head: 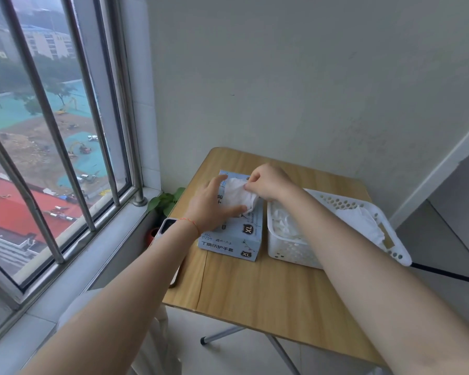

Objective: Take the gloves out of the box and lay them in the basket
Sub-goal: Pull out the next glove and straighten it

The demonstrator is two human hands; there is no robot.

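Observation:
A light blue glove box (232, 236) marked XL lies on the small wooden table (257, 290). A white glove (237, 196) sticks up out of the box's top opening. My right hand (268, 182) pinches the glove's upper edge above the box. My left hand (210, 205) lies flat on the box top with straight fingers, its thumb beside the glove's lower part. To the right of the box stands a white perforated basket (290, 253) holding several white gloves (360, 220).
A window with metal bars (52, 136) fills the left side, with a sill below. A green plant (164, 201) in a red pot sits between sill and table. A wall rises behind the table. The table's near edge and folding legs (222, 334) are below.

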